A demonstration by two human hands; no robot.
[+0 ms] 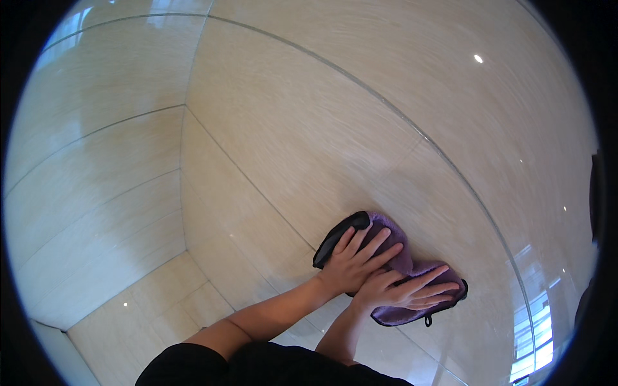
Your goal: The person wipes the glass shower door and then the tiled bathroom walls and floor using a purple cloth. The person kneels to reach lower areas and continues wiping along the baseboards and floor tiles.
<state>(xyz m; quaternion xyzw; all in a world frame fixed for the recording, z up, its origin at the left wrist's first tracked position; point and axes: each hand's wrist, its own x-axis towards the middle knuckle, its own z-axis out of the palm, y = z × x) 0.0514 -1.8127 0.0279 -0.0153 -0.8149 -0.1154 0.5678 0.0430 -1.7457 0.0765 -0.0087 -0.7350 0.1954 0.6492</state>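
Note:
A purple cloth [397, 256] with black edging lies pressed against a glossy beige tiled wall [299, 159]. Both of my hands rest on it, palms down with fingers spread. My left hand [356, 263] holds its upper left part, near a black mesh-like corner [338, 239]. Just below and to the right, my right hand [408, 292] presses the lower right part, its thumb close beside the left hand. A small black loop [428, 320] hangs from the bottom edge. The cloth is creased between the hands, and my palms hide some of it.
A second tiled wall [106, 159] meets this one at a corner on the left. Below is a tiled floor [145, 309]. A pale panel [60, 354] stands at the lower left. A dark object [595, 198] shows at the right rim. Light reflects off the tiles.

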